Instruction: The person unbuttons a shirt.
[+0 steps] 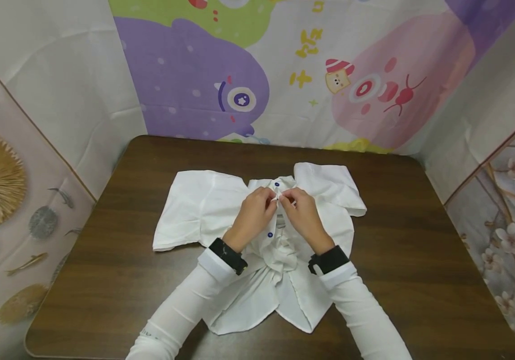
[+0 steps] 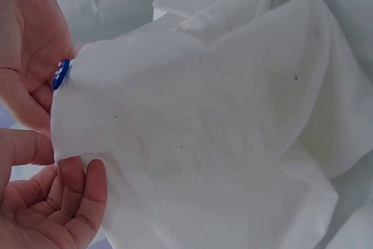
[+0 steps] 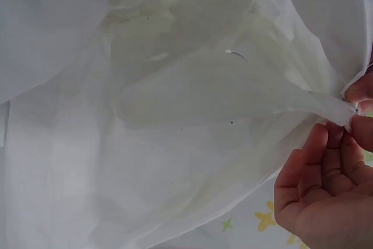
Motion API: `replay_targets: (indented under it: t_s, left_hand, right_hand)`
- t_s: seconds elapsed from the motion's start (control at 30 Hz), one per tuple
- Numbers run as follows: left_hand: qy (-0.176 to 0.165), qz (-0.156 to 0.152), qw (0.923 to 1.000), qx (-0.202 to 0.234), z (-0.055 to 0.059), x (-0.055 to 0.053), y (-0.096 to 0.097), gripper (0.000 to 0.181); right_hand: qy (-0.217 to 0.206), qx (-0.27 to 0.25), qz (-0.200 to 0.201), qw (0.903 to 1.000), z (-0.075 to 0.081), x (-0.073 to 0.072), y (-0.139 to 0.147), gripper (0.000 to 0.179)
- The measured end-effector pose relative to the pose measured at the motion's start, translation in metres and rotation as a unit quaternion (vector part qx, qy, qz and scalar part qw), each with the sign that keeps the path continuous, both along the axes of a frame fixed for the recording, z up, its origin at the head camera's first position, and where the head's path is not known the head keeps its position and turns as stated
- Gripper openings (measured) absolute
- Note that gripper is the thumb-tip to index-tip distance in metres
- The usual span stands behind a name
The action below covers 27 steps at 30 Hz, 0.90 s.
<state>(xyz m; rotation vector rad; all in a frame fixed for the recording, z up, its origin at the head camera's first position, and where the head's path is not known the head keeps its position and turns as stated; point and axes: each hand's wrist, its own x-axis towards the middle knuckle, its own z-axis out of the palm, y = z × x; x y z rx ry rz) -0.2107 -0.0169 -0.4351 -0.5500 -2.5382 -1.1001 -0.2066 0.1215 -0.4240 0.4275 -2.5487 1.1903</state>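
A white short-sleeved shirt [image 1: 221,205] lies spread on the table, its lower front bunched and its hem flaring towards me. My left hand [image 1: 254,214] pinches the front placket just below the collar. Close beside it, my right hand [image 1: 303,216] pinches the facing front edge, fingertips nearly touching the left ones. One blue button [image 1: 277,184] shows above the hands and another blue button [image 1: 270,234] below them. In the left wrist view, a blue button [image 2: 60,75] sits at the lifted cloth's edge between the hands. The fingertips hide what lies exactly between them.
The brown wooden table [image 1: 397,250] extends round the shirt on both sides. Behind it hangs a cartoon-printed cloth [image 1: 293,115]; patterned sheets flank the sides. A black band [image 1: 228,255] is on the left wrist and another black band [image 1: 329,259] on the right.
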Motion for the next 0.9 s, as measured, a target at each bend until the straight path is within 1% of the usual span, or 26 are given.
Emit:
replay_targets:
  t_s: [0.2, 0.23, 0.37, 0.47, 0.77, 0.9]
  left_hand:
    - [-0.006, 0.0, 0.9998, 0.019, -0.002, 0.0, 0.001, 0.013]
    - [-0.014, 0.001, 0.9997, 0.02, 0.003, 0.003, 0.001, 0.011]
    - [-0.028, 0.01, 0.9994, 0.017, 0.002, 0.006, 0.001, 0.008]
    - [-0.036, 0.01, 0.9992, 0.017, 0.0, 0.007, 0.001, 0.008]
    - [-0.03, 0.004, 0.9989, 0.037, -0.003, 0.009, 0.0, 0.008]
    - [-0.032, 0.006, 0.9987, 0.038, -0.005, 0.01, -0.002, 0.007]
  right_hand:
    - [-0.015, -0.014, -0.016, 0.9996, -0.001, 0.001, -0.002, 0.015]
    - [-0.02, -0.019, -0.019, 0.9994, -0.001, 0.001, -0.003, 0.015]
    - [-0.041, -0.022, -0.031, 0.9984, -0.002, 0.002, -0.004, 0.015]
    - [-0.059, -0.022, -0.036, 0.9974, -0.002, 0.002, -0.005, 0.016]
    - [-0.083, -0.026, -0.053, 0.9948, 0.0, 0.002, -0.004, 0.018]
    - [-0.092, -0.024, -0.051, 0.9942, 0.0, 0.003, -0.001, 0.018]
